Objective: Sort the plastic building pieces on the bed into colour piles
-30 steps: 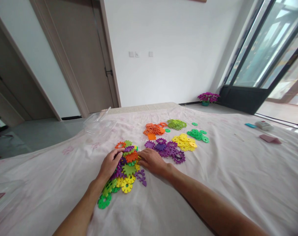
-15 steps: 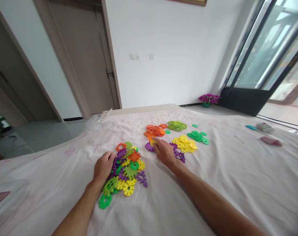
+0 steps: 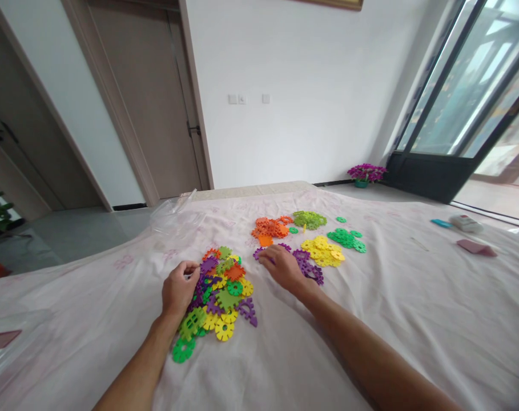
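Observation:
My left hand (image 3: 177,291) rests at the left edge of a mixed heap of plastic interlocking pieces. Its thumb and forefinger are pinched at the edge of a purple square piece (image 3: 208,265). Round yellow pieces (image 3: 224,329), green pieces (image 3: 183,350) and an orange piece (image 3: 235,272) lie in the same heap. My right hand (image 3: 284,269) hovers with loosely bent fingers beside the purple pile (image 3: 313,272), partly covering it; I see nothing in it. A yellow piece (image 3: 304,228) shows edge-on near the light green pile (image 3: 309,219).
Separate piles of orange pieces (image 3: 270,228), yellow pieces (image 3: 323,251) and green pieces (image 3: 347,238) lie behind the right hand. A clear plastic container (image 3: 173,211) stands at the back left. The cloth (image 3: 391,319) is wrinkled. Small items, including a blue one (image 3: 441,223), lie far right.
The yellow piece has left my right hand and is now farther right and back. That hand has drawn back slightly. My left thumb and forefinger have come together at the purple square piece.

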Demonstrator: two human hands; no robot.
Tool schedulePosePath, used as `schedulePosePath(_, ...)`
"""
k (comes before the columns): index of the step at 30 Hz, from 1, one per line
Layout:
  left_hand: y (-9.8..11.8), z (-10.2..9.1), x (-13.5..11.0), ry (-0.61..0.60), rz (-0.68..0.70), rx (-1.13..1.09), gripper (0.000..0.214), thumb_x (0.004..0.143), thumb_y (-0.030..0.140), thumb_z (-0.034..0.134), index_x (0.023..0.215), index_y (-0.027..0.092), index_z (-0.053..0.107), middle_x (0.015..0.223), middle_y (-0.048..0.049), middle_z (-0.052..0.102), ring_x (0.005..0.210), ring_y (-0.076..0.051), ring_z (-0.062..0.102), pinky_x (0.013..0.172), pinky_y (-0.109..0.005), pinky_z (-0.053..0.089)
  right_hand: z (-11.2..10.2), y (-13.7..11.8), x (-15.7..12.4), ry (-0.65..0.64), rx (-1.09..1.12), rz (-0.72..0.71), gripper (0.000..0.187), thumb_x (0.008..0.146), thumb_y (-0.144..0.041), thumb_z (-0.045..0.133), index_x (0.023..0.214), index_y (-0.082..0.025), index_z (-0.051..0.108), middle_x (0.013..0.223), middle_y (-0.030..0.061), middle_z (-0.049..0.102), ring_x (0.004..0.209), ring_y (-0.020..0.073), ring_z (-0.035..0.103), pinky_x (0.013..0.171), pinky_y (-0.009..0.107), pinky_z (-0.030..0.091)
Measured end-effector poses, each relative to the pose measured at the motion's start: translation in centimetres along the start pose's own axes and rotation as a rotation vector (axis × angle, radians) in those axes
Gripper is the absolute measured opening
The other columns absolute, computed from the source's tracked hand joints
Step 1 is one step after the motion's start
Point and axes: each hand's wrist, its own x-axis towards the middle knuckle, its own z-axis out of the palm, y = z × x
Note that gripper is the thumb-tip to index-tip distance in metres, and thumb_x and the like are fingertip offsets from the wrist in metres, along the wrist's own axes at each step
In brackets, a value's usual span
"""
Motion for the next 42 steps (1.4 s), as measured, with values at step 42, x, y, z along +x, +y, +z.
schedulePosePath(42, -0.3, 0.2, 0.8, -0.087, -0.100, -0.060, 0.028, 0.081, 0.044, 0.051, 0.095, 0.026, 0.067, 0.099, -0.0004, 0.074, 0.091, -0.019, 0.067, 0.083, -0.028, 0.048, -5.3, 15.4, 3.4, -0.196, -0.520, 0.615, 0.038, 0.092, -0.030, 0.040, 0.122, -0.019, 0.061, 0.126, 0.0144, 0.059, 0.114, 0.0297, 0.054, 0.088, 0.040, 0.043)
